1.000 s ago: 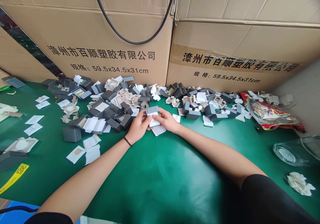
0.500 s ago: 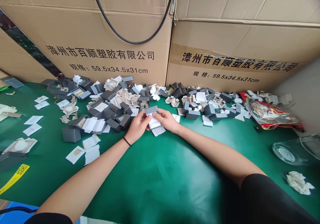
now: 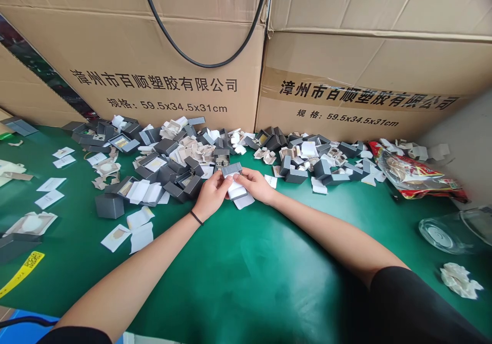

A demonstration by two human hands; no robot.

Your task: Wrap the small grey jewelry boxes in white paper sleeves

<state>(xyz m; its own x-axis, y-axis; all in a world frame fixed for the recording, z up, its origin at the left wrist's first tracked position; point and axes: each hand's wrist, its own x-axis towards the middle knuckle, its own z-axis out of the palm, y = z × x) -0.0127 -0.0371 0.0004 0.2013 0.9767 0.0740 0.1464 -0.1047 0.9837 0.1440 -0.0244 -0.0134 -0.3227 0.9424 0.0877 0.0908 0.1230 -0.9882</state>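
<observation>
Between both hands is a small grey box [image 3: 231,169] with a white lining, its lid raised at the far side. My left hand [image 3: 211,193] grips its left side, thumb on the white part. On the right side, my right hand [image 3: 257,184] holds the same box, its thumb also over the lining. A white paper piece [image 3: 245,202] lies just under the box's near edge. Dark grey boxes [image 3: 179,182] and crumpled papers are heaped left of and behind my hands. More grey boxes [image 3: 295,175] and white scraps lie to the right.
Large cartons [image 3: 172,52] stand behind the green table [image 3: 238,277], with a black cable [image 3: 209,66] hanging before them. At right are a red food packet [image 3: 415,172], a clear container [image 3: 440,235] and crumpled tissue [image 3: 459,281]. A yellow strip [image 3: 23,272] lies at left.
The raised grey lid has tilted slightly and the held box has shifted a little within my fingers. Both hands remain in nearly the same place.
</observation>
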